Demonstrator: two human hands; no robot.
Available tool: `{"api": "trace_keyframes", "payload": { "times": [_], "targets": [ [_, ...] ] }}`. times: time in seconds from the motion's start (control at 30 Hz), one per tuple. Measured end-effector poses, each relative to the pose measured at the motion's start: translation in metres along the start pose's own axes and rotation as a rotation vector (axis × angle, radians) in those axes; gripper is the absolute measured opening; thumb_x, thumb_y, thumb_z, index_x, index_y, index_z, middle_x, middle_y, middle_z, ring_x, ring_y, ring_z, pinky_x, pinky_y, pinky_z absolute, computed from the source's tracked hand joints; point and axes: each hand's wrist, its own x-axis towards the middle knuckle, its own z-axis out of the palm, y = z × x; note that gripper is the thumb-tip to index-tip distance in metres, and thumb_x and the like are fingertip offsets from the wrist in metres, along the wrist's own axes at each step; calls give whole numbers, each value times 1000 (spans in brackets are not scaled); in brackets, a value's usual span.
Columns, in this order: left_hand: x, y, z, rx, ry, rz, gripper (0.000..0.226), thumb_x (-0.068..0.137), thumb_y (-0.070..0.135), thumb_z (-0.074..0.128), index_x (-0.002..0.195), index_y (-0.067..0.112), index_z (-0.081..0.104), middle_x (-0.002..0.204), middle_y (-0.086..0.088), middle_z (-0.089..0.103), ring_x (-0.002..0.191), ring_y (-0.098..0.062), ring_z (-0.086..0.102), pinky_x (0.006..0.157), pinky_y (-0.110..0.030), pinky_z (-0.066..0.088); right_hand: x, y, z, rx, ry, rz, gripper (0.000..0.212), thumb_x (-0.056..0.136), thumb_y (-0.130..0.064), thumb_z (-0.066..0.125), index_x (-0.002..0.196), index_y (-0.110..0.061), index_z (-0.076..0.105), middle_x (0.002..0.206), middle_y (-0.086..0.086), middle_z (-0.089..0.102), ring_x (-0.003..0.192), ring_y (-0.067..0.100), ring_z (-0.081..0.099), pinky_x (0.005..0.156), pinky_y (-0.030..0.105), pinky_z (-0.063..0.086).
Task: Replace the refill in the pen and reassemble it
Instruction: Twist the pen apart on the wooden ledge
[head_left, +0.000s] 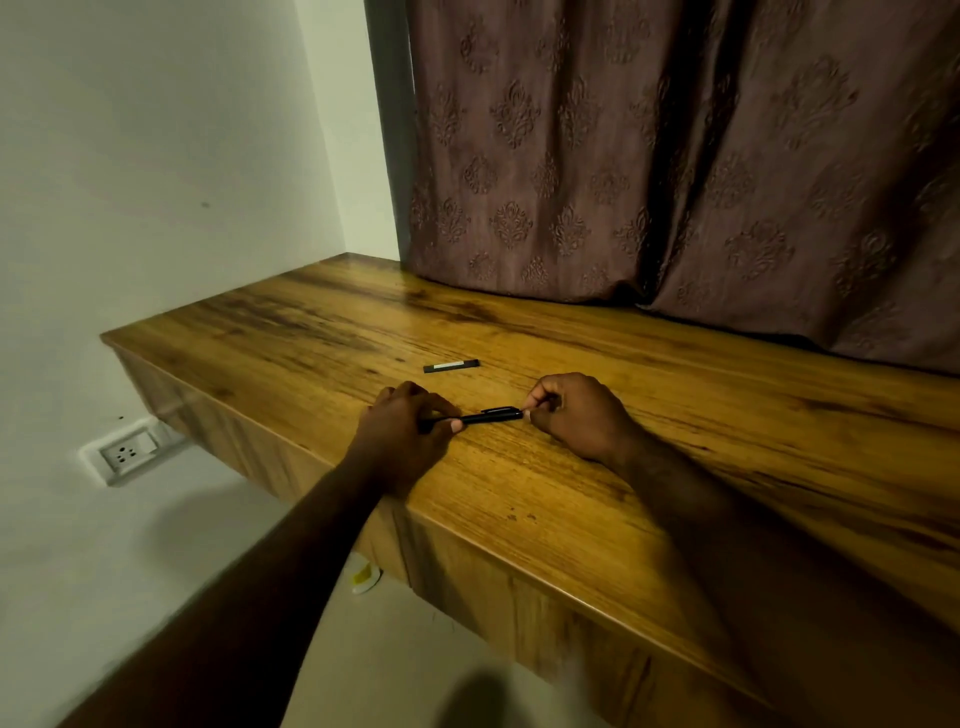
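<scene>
A black pen (488, 415) with a clip lies almost level just above the wooden table (519, 467), held between both hands. My left hand (405, 431) grips its left end, thumb over the barrel. My right hand (576, 415) pinches the right end with thumb and fingertips. A short black piece with a pale label (451, 366) lies on the table a little beyond the hands, apart from them. I cannot tell whether it is a refill case or a part of the pen.
A brown patterned curtain (675, 182) hangs down onto the table's back edge. The white wall (156, 182) meets the table on the left, with a socket (127, 453) below the tabletop. A small white and yellow object (363, 579) lies on the floor under the table.
</scene>
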Motion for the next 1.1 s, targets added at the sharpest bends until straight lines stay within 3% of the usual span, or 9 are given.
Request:
{"api": "trace_keyframes", "payload": {
  "times": [0.27,0.4,0.57,0.67,0.77,0.9,1.0,1.1],
  "targets": [
    [2,5,6,-7,57,42,14,87,35,60,98,29,68,91,5,58,91,-17,55,74,-34,45,-4,0,0,-12,-14,-45,9,88,-35,59,80,-35,60,73,-14,61,70,9,57,65,32,45],
    [2,7,5,-21,55,33,10,86,33,63,95,27,65,88,8,52,90,-15,53,78,-38,48,-2,2,0,34,-10,-31,8,88,-33,61,79,-32,62,74,-13,61,69,10,56,64,33,46],
    [5,5,5,-20,34,11,12,87,32,63,98,26,66,90,7,52,93,-18,53,84,-41,48,-1,7,-7,246,30,-11,14,86,-18,67,76,-27,63,70,-10,60,59,5,51,57,23,39],
    [4,5,4,-21,25,18,14,88,32,62,100,26,67,91,5,53,94,-18,53,85,-42,48,-2,9,-15,328,62,22,16,83,-13,68,72,-23,64,62,-4,59,51,9,51,52,25,42],
    [3,4,3,-27,25,24,16,89,32,62,103,28,68,93,3,55,95,-19,54,85,-41,48,-2,21,-28,356,145,65,17,81,-9,67,67,-19,66,52,-4,55,42,4,45,48,22,36],
    [3,2,3,-36,18,47,19,90,28,60,107,30,68,95,4,55,97,-17,52,83,-38,47,0,37,-37,136,300,117,10,80,-16,69,71,-21,68,65,-7,64,60,7,57,58,23,41],
    [3,1,4,-41,10,41,26,88,22,58,111,30,67,101,1,57,99,-16,51,84,-37,47,3,41,-34,-2,221,103,15,79,-15,70,69,-24,66,75,-8,65,78,14,62,73,26,47],
    [2,0,4,-41,15,45,27,86,20,59,110,28,67,98,5,54,98,-16,51,84,-37,45,3,41,-35,-50,182,110,13,78,-15,73,67,-22,69,75,-11,62,81,13,61,78,27,47]
  ]
}}
